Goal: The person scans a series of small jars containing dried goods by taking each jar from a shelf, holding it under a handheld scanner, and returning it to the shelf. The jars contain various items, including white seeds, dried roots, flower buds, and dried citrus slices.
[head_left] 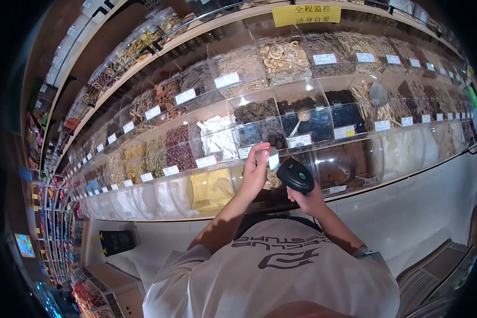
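A: Why is the left hand [254,169] pinching that price tag [273,159]?

B: To angle it toward the barcode scanner [296,176], gripped in the right hand [308,200] just beside it.

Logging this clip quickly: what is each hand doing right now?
Left hand: closed, pinching a small price tag at the bin front.
Right hand: closed around a black handheld scanner.
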